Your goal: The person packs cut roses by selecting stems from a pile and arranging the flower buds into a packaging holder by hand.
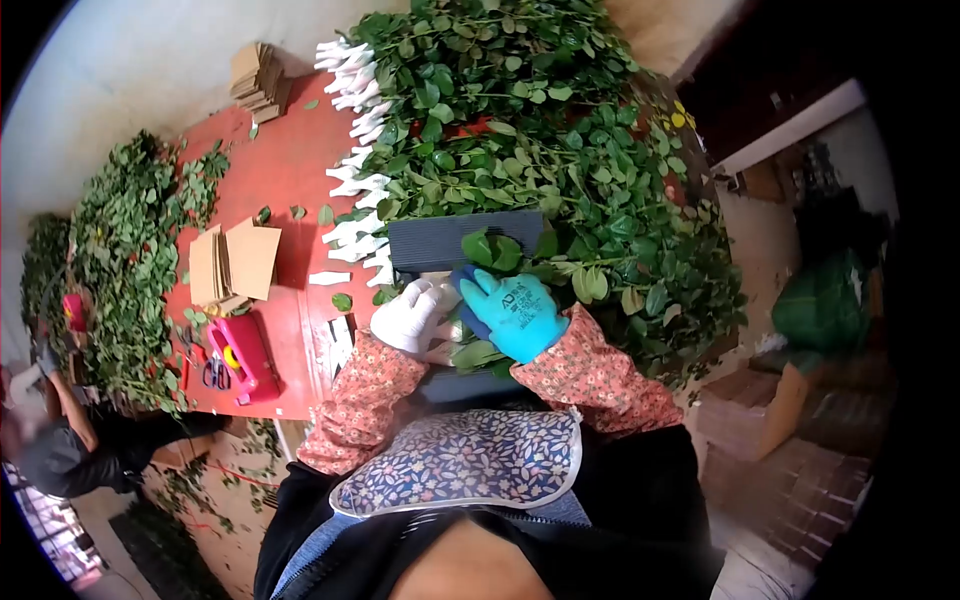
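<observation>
My left hand point(408, 316), in a white glove, is closed at the front edge of the red table, its fingers bent round something mostly hidden. Beside it my right hand point(515, 315), in a teal and dark blue glove, closes on leafy green stems point(478, 354); leaves stick out above and below it. Both hands are close together, just in front of a black ribbed board point(440, 240). Beyond them lie heaps of leafy stems point(510, 170), with a row of white-wrapped ends point(355, 185) along their left side.
On the red table point(285, 170) are cardboard pieces point(252, 258), a second cardboard stack point(258, 80), a pink tape dispenser point(245, 360) and scissors point(213, 374). Another leafy heap point(130, 250) is at left, near a co-worker point(75, 440). Bricks point(800, 470) lie at right.
</observation>
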### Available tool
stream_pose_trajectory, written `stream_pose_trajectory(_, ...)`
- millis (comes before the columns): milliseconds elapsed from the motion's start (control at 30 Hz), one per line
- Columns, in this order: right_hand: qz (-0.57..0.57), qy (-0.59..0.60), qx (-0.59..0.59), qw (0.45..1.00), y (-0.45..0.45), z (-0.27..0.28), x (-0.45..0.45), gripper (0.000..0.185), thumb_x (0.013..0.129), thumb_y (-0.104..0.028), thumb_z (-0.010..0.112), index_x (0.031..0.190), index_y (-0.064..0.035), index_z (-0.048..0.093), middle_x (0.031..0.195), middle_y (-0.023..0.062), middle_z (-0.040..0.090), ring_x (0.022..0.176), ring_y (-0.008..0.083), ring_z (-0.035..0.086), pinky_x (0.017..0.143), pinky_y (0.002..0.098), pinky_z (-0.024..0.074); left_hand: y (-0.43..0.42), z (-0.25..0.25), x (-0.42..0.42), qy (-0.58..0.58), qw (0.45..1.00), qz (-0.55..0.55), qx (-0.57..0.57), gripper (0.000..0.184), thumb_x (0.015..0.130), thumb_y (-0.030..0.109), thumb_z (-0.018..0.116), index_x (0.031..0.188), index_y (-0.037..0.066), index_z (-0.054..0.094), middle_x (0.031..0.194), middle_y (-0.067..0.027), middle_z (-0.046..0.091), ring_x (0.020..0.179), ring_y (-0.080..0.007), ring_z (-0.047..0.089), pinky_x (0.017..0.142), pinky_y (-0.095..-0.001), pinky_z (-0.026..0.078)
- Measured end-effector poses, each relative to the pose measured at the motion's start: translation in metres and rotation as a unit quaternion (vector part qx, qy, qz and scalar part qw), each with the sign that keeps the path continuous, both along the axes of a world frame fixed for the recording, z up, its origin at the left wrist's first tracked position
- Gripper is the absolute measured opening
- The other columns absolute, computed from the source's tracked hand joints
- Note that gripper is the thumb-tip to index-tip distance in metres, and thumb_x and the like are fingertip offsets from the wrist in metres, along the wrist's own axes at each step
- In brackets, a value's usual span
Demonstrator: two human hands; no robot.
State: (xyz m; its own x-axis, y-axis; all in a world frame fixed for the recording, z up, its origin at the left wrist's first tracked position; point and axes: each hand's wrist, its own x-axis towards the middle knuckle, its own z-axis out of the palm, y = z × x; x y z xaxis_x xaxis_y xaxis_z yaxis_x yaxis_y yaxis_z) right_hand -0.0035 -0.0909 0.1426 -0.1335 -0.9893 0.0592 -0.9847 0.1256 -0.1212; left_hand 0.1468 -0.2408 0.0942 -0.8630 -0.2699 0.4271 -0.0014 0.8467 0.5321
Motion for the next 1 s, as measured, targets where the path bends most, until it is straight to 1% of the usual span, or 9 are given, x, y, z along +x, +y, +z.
stream_pose_trajectory(133, -0.073, -0.023, 0.117, 0.990, -0.013, -0.004, -0.002, 0.030, 0.081, -0.013, 0.058, 0.110, -0.0059, 0.055, 0.097, 0.0114, 0.062, 0.079, 0.0265, 0.065, 0.066, 0.0426, 0.0508, -0.003, 0.021, 0.002, -0.009, 0.996, -0.012, -0.083, 0.044, 0.080, 0.008, 0.070, 0.121, 0.006, 0.054, 0.111, -0.0145, 0.065, 0.088, -0.0292, 0.067, 0.072, -0.0349, 0.056)
stream_pose_trajectory(267, -0.096, -0.099, 0.023, 0.990, -0.004, -0.011, -0.010, 0.027, 0.077, -0.016, 0.063, 0.101, -0.0070, 0.054, 0.093, 0.0114, 0.062, 0.079, 0.0316, 0.064, 0.065, 0.0444, 0.0499, -0.010, 0.019, 0.020, -0.003, 0.998, 0.018, 0.060, 0.051, 0.089, 0.028, 0.064, 0.129, 0.002, 0.049, 0.100, -0.0164, 0.062, 0.087, -0.0304, 0.064, 0.078, -0.0366, 0.052)
stream_pose_trajectory(333, -0.094, -0.125, -0.009, 0.988, -0.001, -0.014, -0.009, 0.028, 0.075, -0.017, 0.065, 0.099, -0.0063, 0.054, 0.091, 0.0129, 0.062, 0.079, 0.0330, 0.064, 0.065, 0.0448, 0.0497, -0.004, 0.019, 0.021, -0.053, 0.975, 0.013, 0.217, 0.044, 0.092, 0.030, 0.060, 0.125, 0.001, 0.053, 0.098, -0.0152, 0.063, 0.086, -0.0291, 0.064, 0.076, -0.0368, 0.052)
stream_pose_trajectory(500, -0.104, -0.143, 0.015, 0.984, -0.003, -0.013, -0.012, 0.022, 0.076, -0.015, 0.063, 0.095, -0.0060, 0.057, 0.086, 0.0131, 0.062, 0.079, 0.0325, 0.064, 0.066, 0.0438, 0.0495, 0.007, 0.033, 0.011, -0.086, 0.950, 0.016, 0.300, 0.029, 0.096, 0.022, 0.052, 0.113, -0.002, 0.056, 0.102, -0.0139, 0.064, 0.073, -0.0232, 0.064, 0.068, -0.0328, 0.052)
stream_pose_trajectory(633, -0.077, -0.183, 0.002, 0.980, -0.004, -0.017, -0.015, 0.020, 0.077, -0.013, 0.061, 0.095, -0.0065, 0.058, 0.086, 0.0121, 0.062, 0.081, 0.0317, 0.064, 0.066, 0.0434, 0.0497, 0.014, 0.043, 0.012, 0.007, 0.747, -0.029, 0.665, 0.029, 0.099, 0.016, 0.048, 0.078, -0.001, 0.057, 0.108, -0.0185, 0.068, 0.095, -0.0205, 0.068, 0.076, -0.0294, 0.055)
stream_pose_trajectory(833, -0.092, -0.154, -0.009, 0.984, -0.010, -0.021, -0.012, 0.016, 0.079, -0.013, 0.059, 0.094, -0.0070, 0.059, 0.083, 0.0127, 0.062, 0.082, 0.0314, 0.064, 0.065, 0.0432, 0.0497, -0.027, 0.004, 0.055, -0.028, 0.951, 0.114, 0.287, 0.030, 0.093, 0.028, 0.059, 0.087, -0.001, 0.061, 0.087, -0.0099, 0.065, 0.079, -0.0192, 0.064, 0.072, -0.0310, 0.052)
stream_pose_trajectory(900, -0.112, -0.155, 0.037, 0.981, -0.008, -0.015, -0.020, 0.016, 0.080, -0.014, 0.059, 0.094, -0.0067, 0.058, 0.084, 0.0125, 0.063, 0.083, 0.0316, 0.064, 0.065, 0.0431, 0.0500, -0.029, 0.003, 0.060, 0.112, 0.916, 0.177, 0.341, 0.040, 0.091, 0.038, 0.063, 0.096, -0.002, 0.063, 0.082, -0.0075, 0.065, 0.079, -0.0187, 0.064, 0.078, -0.0317, 0.051)
stream_pose_trajectory(967, -0.086, -0.112, 0.080, 0.987, -0.005, -0.020, -0.023, 0.016, 0.085, -0.015, 0.055, 0.098, -0.0067, 0.058, 0.091, 0.0112, 0.065, 0.084, 0.0316, 0.066, 0.064, 0.0443, 0.0512, -0.025, 0.035, 0.060, 0.180, 0.797, 0.140, 0.559, 0.051, 0.089, 0.038, 0.065, 0.119, -0.003, 0.057, 0.095, -0.0097, 0.065, 0.090, -0.0233, 0.065, 0.089, -0.0350, 0.050)
stream_pose_trajectory(1000, -0.079, -0.113, 0.083, 0.987, -0.006, -0.028, -0.019, 0.016, 0.085, -0.015, 0.055, 0.098, -0.0067, 0.058, 0.091, 0.0112, 0.065, 0.084, 0.0316, 0.066, 0.064, 0.0443, 0.0512, -0.036, 0.022, 0.070, 0.173, 0.799, 0.112, 0.566, 0.030, 0.089, 0.022, 0.065, 0.109, 0.001, 0.058, 0.094, -0.0088, 0.063, 0.078, -0.0214, 0.063, 0.074, -0.0352, 0.052)
